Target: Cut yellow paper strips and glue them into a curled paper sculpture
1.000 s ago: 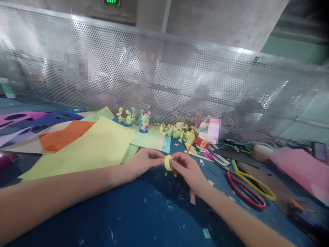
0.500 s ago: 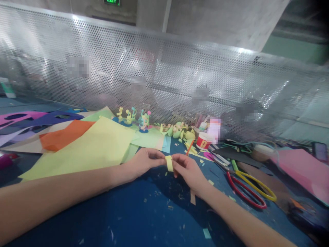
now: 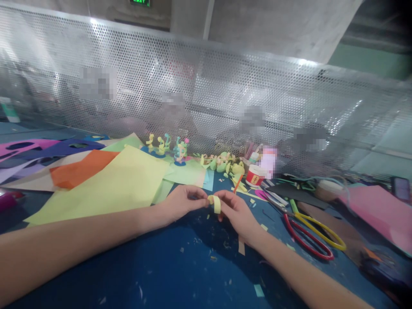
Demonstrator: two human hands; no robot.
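Between my two hands, just above the blue table, is a curled pale yellow paper strip [image 3: 217,204]. My left hand [image 3: 185,201] pinches its left end between thumb and fingers. My right hand [image 3: 236,210] is closed on the strip's right side, with the loop bending down over the fingertips. The fingers partly hide the strip's ends. Left of my hands lie a large yellow paper sheet [image 3: 106,189] and an orange sheet [image 3: 84,168]. Small curled paper figures [image 3: 180,154] stand beyond them.
On the right lie scissors [image 3: 309,240] with red and yellow handles, a pink sheet [image 3: 380,214] and a phone [image 3: 401,189]. A red and white tub [image 3: 254,176] stands behind my right hand. Paper scraps dot the blue table [image 3: 154,270]. A perforated metal screen [image 3: 206,94] runs along the back.
The loop of the yellow paper strip has shifted slightly to the right and turned, showing more of its curled left end. Both hands have stayed almost in place.
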